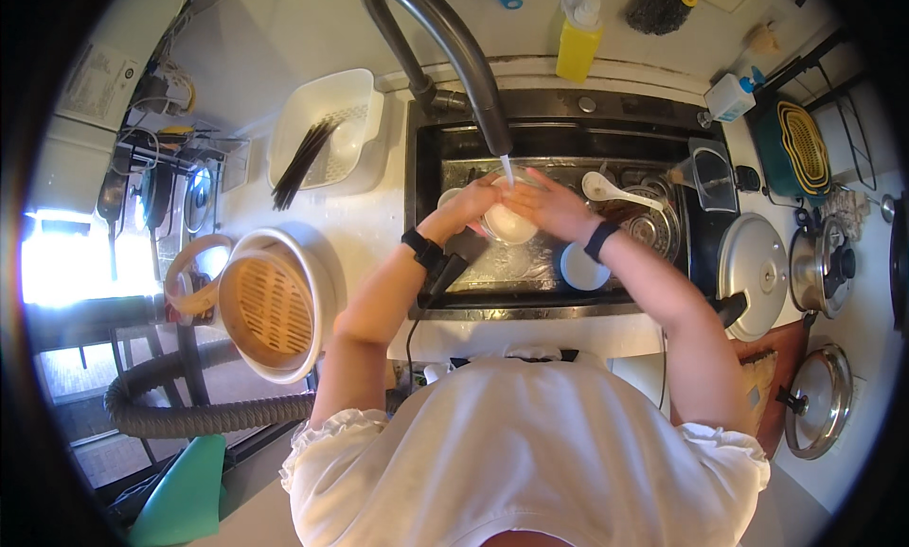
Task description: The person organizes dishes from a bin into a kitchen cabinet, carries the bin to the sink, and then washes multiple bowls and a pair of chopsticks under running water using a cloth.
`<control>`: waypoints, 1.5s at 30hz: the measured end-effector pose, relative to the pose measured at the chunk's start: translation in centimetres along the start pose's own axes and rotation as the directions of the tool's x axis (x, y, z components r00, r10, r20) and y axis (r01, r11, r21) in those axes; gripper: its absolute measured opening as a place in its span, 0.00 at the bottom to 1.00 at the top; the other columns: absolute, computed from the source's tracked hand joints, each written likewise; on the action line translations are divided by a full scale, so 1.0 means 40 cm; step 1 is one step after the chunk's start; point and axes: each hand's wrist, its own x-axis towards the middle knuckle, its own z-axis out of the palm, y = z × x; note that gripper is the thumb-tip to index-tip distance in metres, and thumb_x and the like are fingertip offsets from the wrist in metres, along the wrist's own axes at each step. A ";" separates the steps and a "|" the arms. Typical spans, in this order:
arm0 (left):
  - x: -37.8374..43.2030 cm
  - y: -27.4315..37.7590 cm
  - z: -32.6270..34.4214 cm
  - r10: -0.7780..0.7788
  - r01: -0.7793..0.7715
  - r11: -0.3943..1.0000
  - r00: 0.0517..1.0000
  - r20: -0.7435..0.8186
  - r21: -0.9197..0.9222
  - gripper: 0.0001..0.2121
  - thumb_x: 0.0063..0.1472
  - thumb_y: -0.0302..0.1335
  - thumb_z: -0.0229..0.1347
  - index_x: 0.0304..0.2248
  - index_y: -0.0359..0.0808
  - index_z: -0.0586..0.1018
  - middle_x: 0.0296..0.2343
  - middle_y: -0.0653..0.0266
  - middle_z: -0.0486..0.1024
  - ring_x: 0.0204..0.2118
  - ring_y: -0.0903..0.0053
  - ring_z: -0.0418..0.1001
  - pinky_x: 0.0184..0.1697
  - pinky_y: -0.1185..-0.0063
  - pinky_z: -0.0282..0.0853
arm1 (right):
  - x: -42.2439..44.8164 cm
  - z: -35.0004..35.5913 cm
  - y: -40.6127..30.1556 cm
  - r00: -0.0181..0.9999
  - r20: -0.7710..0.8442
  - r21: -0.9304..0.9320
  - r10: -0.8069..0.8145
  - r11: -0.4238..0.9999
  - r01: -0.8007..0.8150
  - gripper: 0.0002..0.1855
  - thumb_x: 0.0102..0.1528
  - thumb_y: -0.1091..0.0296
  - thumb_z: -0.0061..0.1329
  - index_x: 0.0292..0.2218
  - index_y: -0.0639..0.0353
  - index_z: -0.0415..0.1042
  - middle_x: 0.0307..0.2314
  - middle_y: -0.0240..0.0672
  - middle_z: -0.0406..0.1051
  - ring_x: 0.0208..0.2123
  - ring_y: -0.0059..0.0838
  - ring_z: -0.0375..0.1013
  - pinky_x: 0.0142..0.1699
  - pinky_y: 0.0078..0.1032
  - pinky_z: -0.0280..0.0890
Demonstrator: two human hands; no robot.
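Over the dark sink (547, 310), a white bowl (510, 226) is tilted under water running from the black faucet (490, 114). My left hand (471, 205) grips the bowl at its left side. My right hand (543, 203) lies over the bowl's upper right part with fingers spread, partly in the stream; whether it grips the rim cannot be told. To the right a white ladle (611, 190) rests beside round metal steamer racks (648, 224). A light blue round lid or bowl (584, 266) sits near my right wrist. Another pale dish (449, 196) is partly hidden behind my left hand.
On the left counter stand a white basket (312, 96) with dark chopsticks (305, 165) and a pale basin (323, 298) holding a bamboo steamer (273, 306). A clear container (714, 178) and a pot lid (754, 277) are at the right; a yellow soap bottle (579, 50) is behind.
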 end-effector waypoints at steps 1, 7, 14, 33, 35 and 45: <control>-0.002 0.013 0.017 0.070 -0.073 0.997 0.995 -0.067 -0.035 0.27 0.58 0.28 0.44 0.59 0.37 0.61 0.43 0.54 0.75 0.39 0.66 0.79 0.29 0.67 0.79 | -0.003 -0.003 -0.029 0.994 -0.017 0.018 0.105 0.994 -0.105 0.29 0.56 0.75 0.40 0.59 0.50 0.60 0.60 0.35 0.58 0.64 0.30 0.53 0.70 0.38 0.37; 0.078 -0.106 0.104 0.173 -0.241 0.966 0.871 -0.460 -0.094 0.28 0.62 0.41 0.50 0.57 0.35 0.60 0.44 0.50 0.72 0.46 0.64 0.72 0.44 0.71 0.73 | 0.050 0.031 -0.147 0.826 0.176 0.803 0.536 0.408 -0.435 0.28 0.54 0.82 0.40 0.57 0.62 0.62 0.48 0.42 0.69 0.51 0.37 0.70 0.64 0.41 0.55; -0.017 -0.050 0.056 0.007 -0.051 0.827 0.997 -0.080 -0.560 0.29 0.64 0.47 0.51 0.56 0.38 0.61 0.45 0.62 0.72 0.45 0.71 0.74 0.45 0.72 0.73 | 0.059 -0.014 -0.043 0.782 0.348 0.913 0.517 -0.375 -0.159 0.09 0.59 0.68 0.50 0.39 0.63 0.76 0.31 0.31 0.76 0.34 0.18 0.73 0.38 0.17 0.67; -0.105 -0.051 0.109 0.431 -0.529 0.828 0.812 -0.394 -0.185 0.08 0.65 0.24 0.49 0.39 0.31 0.78 0.32 0.69 0.77 0.33 0.90 0.71 0.34 0.84 0.67 | 0.160 -0.029 -0.162 0.750 -0.446 0.635 0.488 0.763 -0.119 0.17 0.60 0.66 0.48 0.47 0.66 0.72 0.41 0.44 0.75 0.44 0.43 0.74 0.50 0.31 0.67; -0.080 -0.085 0.106 0.374 -0.485 0.824 0.855 -0.360 -0.294 0.09 0.64 0.23 0.47 0.40 0.31 0.76 0.34 0.66 0.76 0.36 0.86 0.72 0.36 0.82 0.68 | 0.155 -0.053 -0.160 0.757 -0.396 0.675 0.519 0.724 -0.143 0.15 0.60 0.66 0.48 0.45 0.65 0.74 0.42 0.44 0.75 0.43 0.43 0.74 0.50 0.31 0.67; -0.167 -0.010 0.155 0.374 -0.342 0.461 0.911 -0.170 -0.819 0.14 0.68 0.25 0.44 0.50 0.29 0.71 0.41 0.61 0.76 0.43 0.76 0.75 0.48 0.76 0.72 | 0.069 0.010 0.010 0.675 0.513 0.750 0.530 -0.660 -0.051 0.16 0.63 0.59 0.42 0.47 0.57 0.73 0.38 0.33 0.76 0.38 0.27 0.76 0.46 0.25 0.70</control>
